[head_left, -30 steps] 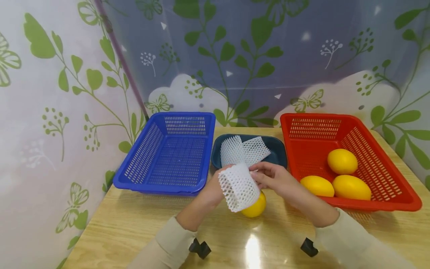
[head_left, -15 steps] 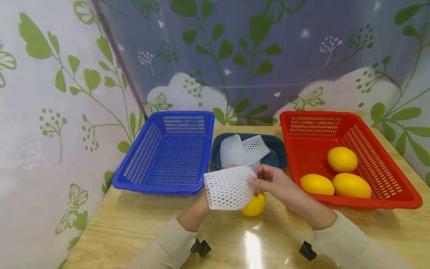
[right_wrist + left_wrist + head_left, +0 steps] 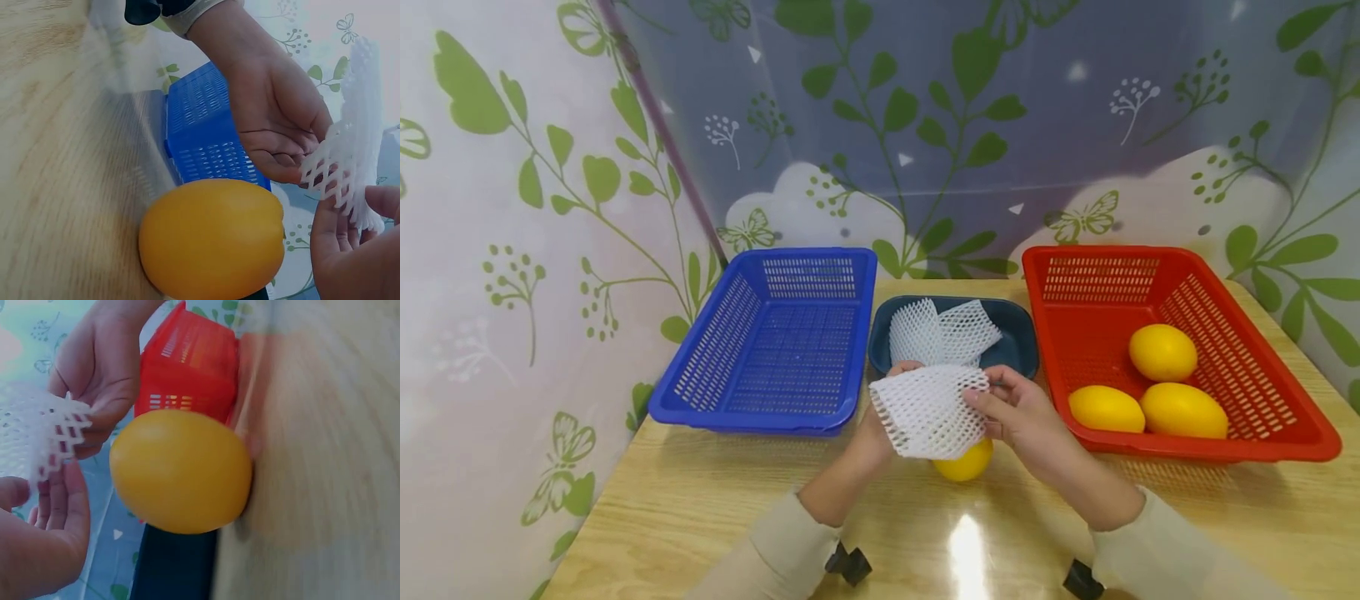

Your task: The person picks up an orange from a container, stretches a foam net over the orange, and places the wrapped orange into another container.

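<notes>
A white foam net sleeve point(image 3: 925, 412) is held between both hands over the table. My left hand point(image 3: 874, 435) grips it from the left and beneath, partly hidden behind the mesh in the head view. With thumb and fingers, my right hand point(image 3: 1026, 417) pinches the sleeve's right edge; the right wrist view shows the thumb on the net point(image 3: 359, 137). Just below the sleeve, a smooth, oval yellow fruit point(image 3: 964, 465) rests on the table, its upper part covered by the mesh in the head view. Neither hand holds the fruit.
A dark teal tray point(image 3: 1021, 337) behind the hands contains more foam nets point(image 3: 967, 329). To the left stands a blue basket point(image 3: 760, 417) with nothing in it. A red basket point(image 3: 1285, 450) on the right holds three yellow fruits point(image 3: 1162, 353). A patterned curtain backs the wooden table point(image 3: 647, 517).
The foam net has turned in the hands and swung left, then back right, its opening now flatter. Both hands keep hold of it. The yellow fruit stays in place.
</notes>
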The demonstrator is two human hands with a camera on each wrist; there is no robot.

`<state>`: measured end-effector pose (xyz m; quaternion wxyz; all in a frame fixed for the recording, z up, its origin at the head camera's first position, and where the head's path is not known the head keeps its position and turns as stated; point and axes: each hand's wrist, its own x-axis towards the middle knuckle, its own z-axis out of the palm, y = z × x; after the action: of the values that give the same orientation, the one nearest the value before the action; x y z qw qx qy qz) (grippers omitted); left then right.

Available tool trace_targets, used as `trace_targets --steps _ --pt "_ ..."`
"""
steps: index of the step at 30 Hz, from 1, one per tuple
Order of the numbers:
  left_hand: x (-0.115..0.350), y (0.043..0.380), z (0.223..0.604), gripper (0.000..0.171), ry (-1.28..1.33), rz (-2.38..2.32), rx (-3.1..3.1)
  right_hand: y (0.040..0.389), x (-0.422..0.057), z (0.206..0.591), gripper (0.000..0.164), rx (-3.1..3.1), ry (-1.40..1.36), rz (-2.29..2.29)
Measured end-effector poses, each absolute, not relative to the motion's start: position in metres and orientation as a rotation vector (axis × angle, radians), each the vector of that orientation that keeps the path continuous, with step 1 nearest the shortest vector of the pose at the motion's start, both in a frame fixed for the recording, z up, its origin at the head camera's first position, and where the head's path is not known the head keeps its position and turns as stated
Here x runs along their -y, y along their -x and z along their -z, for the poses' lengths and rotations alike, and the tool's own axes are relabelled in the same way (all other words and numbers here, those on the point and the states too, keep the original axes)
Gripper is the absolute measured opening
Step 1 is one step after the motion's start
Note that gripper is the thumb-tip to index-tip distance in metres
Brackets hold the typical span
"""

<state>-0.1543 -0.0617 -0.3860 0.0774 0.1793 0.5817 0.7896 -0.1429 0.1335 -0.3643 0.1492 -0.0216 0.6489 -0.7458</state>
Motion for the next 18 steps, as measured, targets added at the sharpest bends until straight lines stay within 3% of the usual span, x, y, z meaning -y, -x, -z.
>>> trace_targets --steps 11,18 --pt "0.06 0.156 0.404 0.044 -0.485 -2.294 -1.401 0.135 -0.136 0.373 0.028 -1.81 0.022 2.244" --pt "0.061 0.156 0.405 0.048 -0.374 -2.228 -1.511 0.131 -0.137 0.384 0.032 -1.849 -0.102 2.231"
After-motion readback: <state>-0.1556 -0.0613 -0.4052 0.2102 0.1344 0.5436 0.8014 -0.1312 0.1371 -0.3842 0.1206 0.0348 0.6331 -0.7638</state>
